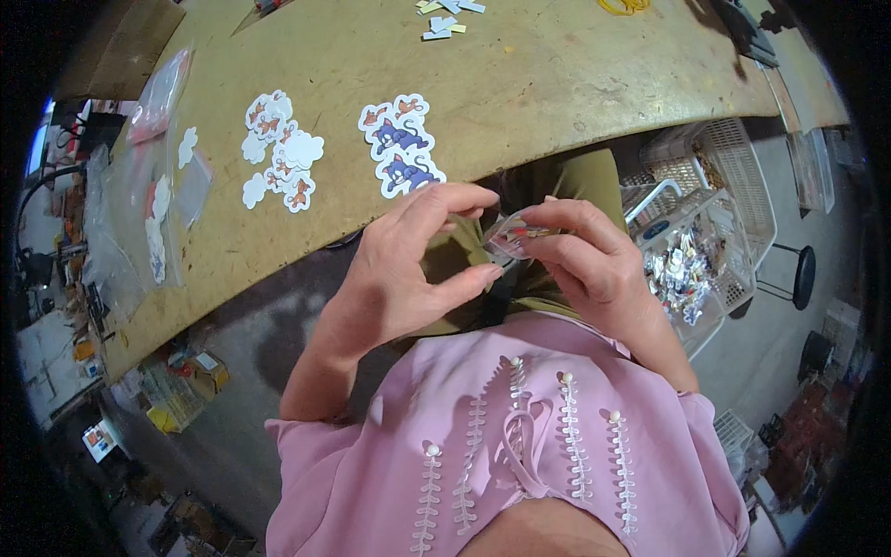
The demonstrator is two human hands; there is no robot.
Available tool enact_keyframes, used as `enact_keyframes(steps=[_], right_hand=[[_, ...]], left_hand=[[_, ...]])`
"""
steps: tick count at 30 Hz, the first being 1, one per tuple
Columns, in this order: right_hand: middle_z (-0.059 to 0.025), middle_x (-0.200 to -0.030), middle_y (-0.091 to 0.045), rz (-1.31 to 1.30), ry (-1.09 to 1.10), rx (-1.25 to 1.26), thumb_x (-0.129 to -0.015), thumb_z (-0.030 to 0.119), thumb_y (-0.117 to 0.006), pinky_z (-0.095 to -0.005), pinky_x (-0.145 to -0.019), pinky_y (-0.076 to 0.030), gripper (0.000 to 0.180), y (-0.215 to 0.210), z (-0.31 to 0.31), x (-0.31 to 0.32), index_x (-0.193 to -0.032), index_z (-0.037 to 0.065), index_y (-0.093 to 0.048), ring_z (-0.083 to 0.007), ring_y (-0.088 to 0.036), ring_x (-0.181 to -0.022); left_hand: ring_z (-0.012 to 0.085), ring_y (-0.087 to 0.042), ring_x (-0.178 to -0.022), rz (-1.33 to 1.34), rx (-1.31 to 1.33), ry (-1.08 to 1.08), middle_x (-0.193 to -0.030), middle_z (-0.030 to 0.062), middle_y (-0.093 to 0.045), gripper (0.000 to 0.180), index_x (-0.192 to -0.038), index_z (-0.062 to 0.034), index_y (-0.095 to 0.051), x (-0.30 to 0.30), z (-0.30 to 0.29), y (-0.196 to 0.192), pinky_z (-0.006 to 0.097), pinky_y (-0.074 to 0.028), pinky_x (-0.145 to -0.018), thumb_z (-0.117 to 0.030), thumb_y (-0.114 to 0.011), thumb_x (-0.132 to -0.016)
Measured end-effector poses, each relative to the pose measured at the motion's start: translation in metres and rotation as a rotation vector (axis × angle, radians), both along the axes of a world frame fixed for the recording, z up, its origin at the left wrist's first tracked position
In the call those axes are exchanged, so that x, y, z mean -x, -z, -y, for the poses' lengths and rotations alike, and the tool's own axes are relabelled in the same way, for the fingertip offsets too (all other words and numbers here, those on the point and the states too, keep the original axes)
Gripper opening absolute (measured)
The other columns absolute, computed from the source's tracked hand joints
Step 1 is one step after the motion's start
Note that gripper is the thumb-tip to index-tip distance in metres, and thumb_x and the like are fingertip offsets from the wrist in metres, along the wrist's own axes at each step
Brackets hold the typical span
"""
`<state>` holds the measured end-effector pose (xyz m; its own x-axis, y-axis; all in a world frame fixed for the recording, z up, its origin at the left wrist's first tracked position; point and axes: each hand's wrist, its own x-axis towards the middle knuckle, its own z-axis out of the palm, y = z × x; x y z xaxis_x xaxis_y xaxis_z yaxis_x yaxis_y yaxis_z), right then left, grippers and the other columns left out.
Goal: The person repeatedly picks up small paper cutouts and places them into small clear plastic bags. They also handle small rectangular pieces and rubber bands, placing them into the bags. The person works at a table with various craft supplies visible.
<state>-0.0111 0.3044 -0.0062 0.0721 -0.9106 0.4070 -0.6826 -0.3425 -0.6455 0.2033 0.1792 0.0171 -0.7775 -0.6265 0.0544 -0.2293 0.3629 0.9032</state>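
Over my lap, the fingers of my right hand [594, 255] pinch a small clear plastic bag [506, 239] with something reddish at it, too small to make out. My left hand [404, 255] is beside the bag, thumb and fingers spread apart in a C shape with nothing visible between them. Just beyond it on the table, two blue-grey cat cutouts [406, 174] with white borders lie below a pair of small brown mouse cutouts [409, 106]. Farther left is a loose pile of mouse cutouts [276, 119], several turned white side up.
Clear plastic bags [121, 218] with more cutouts cover the table's [520, 88] left end. Small white and yellow slips [444, 28] lie at the far side, near yellow bands [622, 6]. Right of my legs, white plastic baskets [742, 186] hold many cutouts [685, 271]; a black stool [804, 277] stands beyond.
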Motion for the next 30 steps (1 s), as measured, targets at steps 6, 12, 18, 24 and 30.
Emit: enact_keyframes(steps=[6,12,18,24,30], right_hand=[[-0.0093,-0.11,-0.072,0.013,-0.016,-0.043,-0.083,-0.003,-0.08,-0.0515,-0.107,-0.056,0.023,-0.004,0.005,0.002,-0.104,0.005,-0.074,-0.0303,-0.072,-0.103],[-0.0092,-0.103,-0.071,0.271,-0.072,-0.187,-0.085,-0.003,-0.08,-0.0415,-0.1,-0.054,0.02,-0.004,0.007,0.006,-0.103,0.003,-0.073,-0.0284,-0.071,-0.1],[-0.0086,-0.103,-0.073,0.534,0.057,-0.271,-0.093,-0.001,-0.076,-0.0329,-0.092,-0.055,0.013,0.004,0.005,0.002,-0.106,-0.001,-0.074,-0.0205,-0.07,-0.099],[-0.002,-0.1,-0.074,1.077,0.163,-0.511,-0.102,0.006,-0.074,-0.0258,-0.088,-0.054,0.012,0.005,0.003,0.004,-0.11,-0.002,-0.072,-0.0081,-0.067,-0.096],[-0.0027,-0.101,-0.074,1.123,0.156,-0.589,-0.103,0.007,-0.071,-0.0251,-0.089,-0.054,0.011,0.011,0.003,0.009,-0.109,-0.002,-0.072,-0.0085,-0.067,-0.096]], left_hand=[[0.0245,-0.076,-0.09,-0.18,0.016,-0.054,-0.102,0.0126,-0.078,0.025,-0.109,0.0002,-0.077,0.005,-0.016,0.038,0.034,-0.06,-0.081,-0.008,-0.087,-0.087],[0.0136,-0.071,-0.079,-0.251,-0.197,-0.153,-0.09,0.0082,-0.076,0.01,-0.103,0.001,-0.075,0.007,-0.026,0.043,0.028,-0.056,-0.071,-0.004,-0.079,-0.095],[0.0062,-0.062,-0.079,-0.333,-0.322,-0.228,-0.091,0.003,-0.07,0.009,-0.102,0.0019,-0.072,0.011,-0.037,0.051,0.022,-0.051,-0.07,-0.007,-0.07,-0.105],[0.0045,-0.063,-0.081,-0.457,-0.337,-0.265,-0.1,0.0033,-0.073,0.01,-0.108,0.0019,-0.072,0.016,-0.038,0.053,0.021,-0.052,-0.07,-0.007,-0.068,-0.107],[0.0049,-0.065,-0.086,-0.46,-0.297,-0.264,-0.103,0.0046,-0.075,0.009,-0.108,0.0024,-0.072,0.016,-0.039,0.06,0.021,-0.053,-0.072,-0.006,-0.068,-0.107]])
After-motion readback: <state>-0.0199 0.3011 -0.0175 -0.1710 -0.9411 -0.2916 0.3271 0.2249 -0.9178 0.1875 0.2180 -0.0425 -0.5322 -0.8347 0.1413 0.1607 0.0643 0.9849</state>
